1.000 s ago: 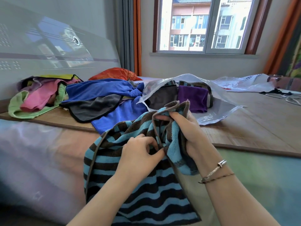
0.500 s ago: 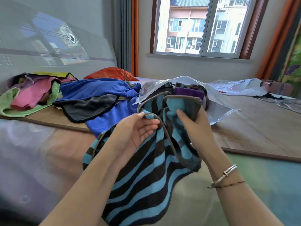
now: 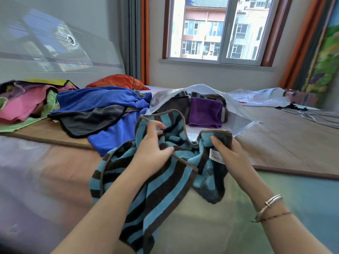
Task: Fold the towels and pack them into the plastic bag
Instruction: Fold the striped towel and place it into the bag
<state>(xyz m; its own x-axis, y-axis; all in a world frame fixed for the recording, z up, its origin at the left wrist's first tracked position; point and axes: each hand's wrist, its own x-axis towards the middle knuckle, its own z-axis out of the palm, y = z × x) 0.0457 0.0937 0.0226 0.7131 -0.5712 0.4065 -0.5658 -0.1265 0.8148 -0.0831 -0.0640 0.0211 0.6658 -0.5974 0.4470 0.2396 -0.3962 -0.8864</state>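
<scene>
Striped blue-and-brown towel (image 3: 157, 180) hangs bunched between both hands over the bed's near edge. The right hand (image 3: 231, 156) pinches one corner by the barcode tag (image 3: 216, 156); the left hand (image 3: 154, 153) curls round the hem. To fold well, I'd find the matching corner, pull the edge taut, then halve. At twelve o'clock, the plastic bag (image 3: 236, 123) lies open, holding a purple towel (image 3: 204, 112); unfolded towels (image 3: 95, 107) at ten o'clock.
</scene>
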